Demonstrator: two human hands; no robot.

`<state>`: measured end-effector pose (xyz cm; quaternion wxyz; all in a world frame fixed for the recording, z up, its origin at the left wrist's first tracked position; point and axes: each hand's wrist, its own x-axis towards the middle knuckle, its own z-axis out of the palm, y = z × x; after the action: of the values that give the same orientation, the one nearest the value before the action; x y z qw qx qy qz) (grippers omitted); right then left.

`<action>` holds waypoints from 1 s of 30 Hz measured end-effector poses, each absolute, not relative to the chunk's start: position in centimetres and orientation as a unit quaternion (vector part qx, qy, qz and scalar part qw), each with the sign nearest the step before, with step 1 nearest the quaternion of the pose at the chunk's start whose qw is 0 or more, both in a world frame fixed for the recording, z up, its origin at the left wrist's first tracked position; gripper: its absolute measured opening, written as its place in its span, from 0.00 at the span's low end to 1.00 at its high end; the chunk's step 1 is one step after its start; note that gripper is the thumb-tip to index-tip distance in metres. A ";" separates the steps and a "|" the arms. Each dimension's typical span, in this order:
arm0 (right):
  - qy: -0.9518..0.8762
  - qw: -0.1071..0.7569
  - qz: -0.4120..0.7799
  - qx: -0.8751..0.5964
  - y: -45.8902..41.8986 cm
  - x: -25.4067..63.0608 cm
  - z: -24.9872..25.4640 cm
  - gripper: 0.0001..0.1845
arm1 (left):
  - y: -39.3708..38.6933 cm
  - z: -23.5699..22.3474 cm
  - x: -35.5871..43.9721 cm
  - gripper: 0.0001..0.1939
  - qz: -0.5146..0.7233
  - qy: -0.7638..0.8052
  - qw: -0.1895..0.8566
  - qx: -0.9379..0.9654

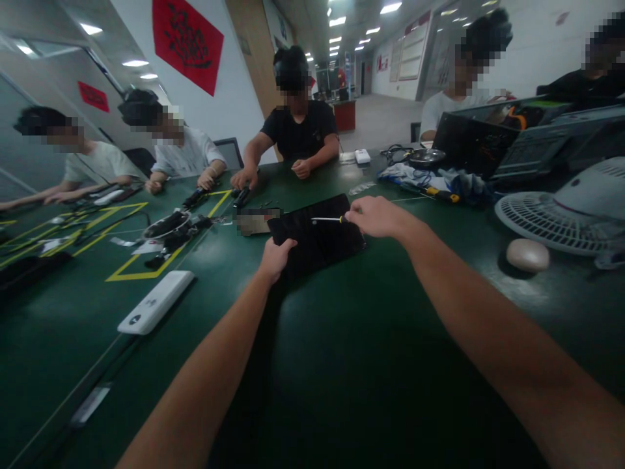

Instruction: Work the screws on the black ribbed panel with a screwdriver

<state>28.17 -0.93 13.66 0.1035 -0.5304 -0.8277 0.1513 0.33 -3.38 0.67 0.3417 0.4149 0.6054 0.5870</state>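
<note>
A flat black rectangular panel [319, 247], maybe a tablet or a screen, is at the middle of the green table. My left hand [277, 259] grips its near left corner, thumb on top and fingers hidden beneath. In my closed right hand [375, 216], at the panel's right side, is a screwdriver [328, 219]. Its thin metal shaft points left across the panel, and a bit of yellow shows at the handle. Whether the tip touches the panel, I cannot tell. Just beyond the panel's left end lies a partly blurred, light-coloured flat object [256, 223].
To the left lies a white power bank [157, 303] with a cable. A computer mouse [527, 255], a grey fan [561, 208] and an open computer case [532, 140] stand at right. Gloves [415, 176] lie beyond my right hand. Several people sit across the table.
</note>
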 end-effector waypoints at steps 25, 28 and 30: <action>-0.800 0.237 0.027 -0.550 -5.9 30.3 17.5 0.14 | -2.6 -0.2 -0.7 0.21 0.573 0.589 0.338 0.459; -0.811 0.200 0.004 -0.551 -6.6 30.9 18.3 0.18 | -2.9 0.2 -0.6 0.19 0.573 0.586 0.347 0.456; -0.821 0.168 -0.004 -0.546 -6.9 31.0 18.6 0.18 | -3.1 0.4 -0.5 0.19 0.567 0.582 0.364 0.455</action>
<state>30.96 -6.93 18.59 0.1678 -0.5456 -0.8211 -0.0035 -0.50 -3.10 0.44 0.3637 0.4548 0.5824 0.5672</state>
